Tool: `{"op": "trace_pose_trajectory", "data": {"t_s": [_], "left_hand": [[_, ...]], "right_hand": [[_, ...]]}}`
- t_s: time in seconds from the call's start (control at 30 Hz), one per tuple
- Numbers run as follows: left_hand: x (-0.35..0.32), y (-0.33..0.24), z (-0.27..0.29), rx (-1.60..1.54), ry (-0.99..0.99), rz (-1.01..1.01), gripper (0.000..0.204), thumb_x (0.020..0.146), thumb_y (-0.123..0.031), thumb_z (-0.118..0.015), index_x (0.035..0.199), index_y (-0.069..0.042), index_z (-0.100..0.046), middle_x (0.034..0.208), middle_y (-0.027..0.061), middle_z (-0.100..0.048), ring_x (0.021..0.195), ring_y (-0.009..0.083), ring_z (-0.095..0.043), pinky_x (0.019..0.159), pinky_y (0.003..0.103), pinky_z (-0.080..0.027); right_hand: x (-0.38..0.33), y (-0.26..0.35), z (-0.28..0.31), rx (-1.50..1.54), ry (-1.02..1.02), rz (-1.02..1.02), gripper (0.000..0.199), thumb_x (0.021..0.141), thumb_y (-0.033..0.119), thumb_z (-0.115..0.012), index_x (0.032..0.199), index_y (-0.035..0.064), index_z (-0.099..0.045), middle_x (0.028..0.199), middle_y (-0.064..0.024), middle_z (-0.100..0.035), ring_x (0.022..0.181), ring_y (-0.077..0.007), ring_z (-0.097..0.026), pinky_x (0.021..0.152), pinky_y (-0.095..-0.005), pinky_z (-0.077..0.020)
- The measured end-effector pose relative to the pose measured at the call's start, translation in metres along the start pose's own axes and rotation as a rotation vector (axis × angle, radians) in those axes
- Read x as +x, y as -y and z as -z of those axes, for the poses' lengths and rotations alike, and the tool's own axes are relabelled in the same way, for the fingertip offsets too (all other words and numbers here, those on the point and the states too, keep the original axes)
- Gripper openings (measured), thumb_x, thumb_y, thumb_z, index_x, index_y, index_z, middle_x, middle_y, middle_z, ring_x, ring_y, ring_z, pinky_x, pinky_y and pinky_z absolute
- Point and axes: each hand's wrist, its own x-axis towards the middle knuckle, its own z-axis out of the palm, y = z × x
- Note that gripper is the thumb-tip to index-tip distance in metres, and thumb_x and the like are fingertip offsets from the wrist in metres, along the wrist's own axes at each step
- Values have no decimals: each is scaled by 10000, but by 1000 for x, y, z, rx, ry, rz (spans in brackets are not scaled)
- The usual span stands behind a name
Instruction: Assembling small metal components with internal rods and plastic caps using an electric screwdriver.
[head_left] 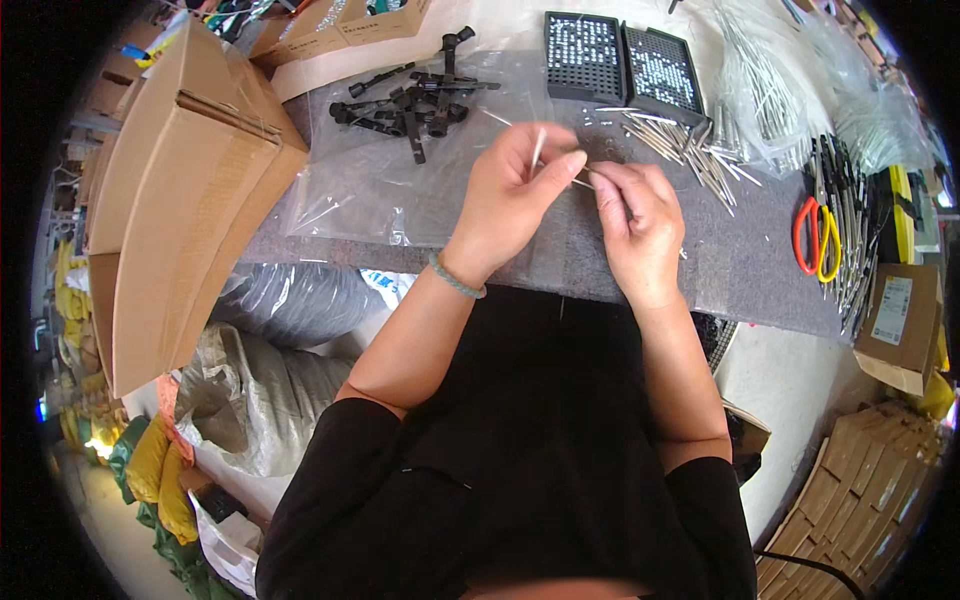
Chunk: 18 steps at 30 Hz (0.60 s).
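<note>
Both my hands meet above the grey table mat (740, 255), and a thin metal rod (583, 183) spans the small gap between their fingertips. My left hand (515, 195), with a braided band on its wrist, is closed in a pinch; a pale thin rod (538, 148) sticks up between its fingers, partly blurred. Closed as well, my right hand (640, 225) pinches the rod's other end. To its right lies a loose pile of thin metal rods (690, 150). Behind the hands stand two black trays (655, 100) filled with small silvery pieces. Several black plastic parts (410, 105) lie to the left on clear plastic.
A large cardboard box (190, 210) rises at the left table edge. Clear plastic sheeting (350, 200) covers the mat's left side. Scissors with red and yellow handles (818, 238) lie at right beside long dark rods. Bagged rods (760, 90) sit at the back right.
</note>
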Motion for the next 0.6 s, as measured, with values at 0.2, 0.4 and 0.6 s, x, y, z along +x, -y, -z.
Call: {"op": "trace_pose_trajectory", "data": {"t_s": [0.2,0.4,0.6], "left_hand": [[6,12,19,-1142,-73,192,224,947,-145,-435,1100,12,-484,980,134,-587,921,232,-584,882,366,-458],[7,11,15,-1429,-94,179,201,966,-140,-399,1070,4,-491,1114,180,-546,1115,320,-516,1030,434,-386],[7,7,10,-1497,-116,174,190,967,-144,-400,1058,-7,-494,1141,173,-541,1121,310,-510,1036,426,-379]], "right_hand": [[-5,9,-1,164,-120,-141,134,759,31,-679,888,65,-664,695,-75,-562,564,-172,-557,521,-273,-445],[-11,5,-6,42,-125,63,189,672,33,-725,832,116,-667,631,-25,-522,522,-182,-523,475,-290,-428],[-10,5,-7,-17,-125,181,239,616,23,-734,813,129,-650,622,-16,-507,530,-186,-528,475,-290,-432]]}}
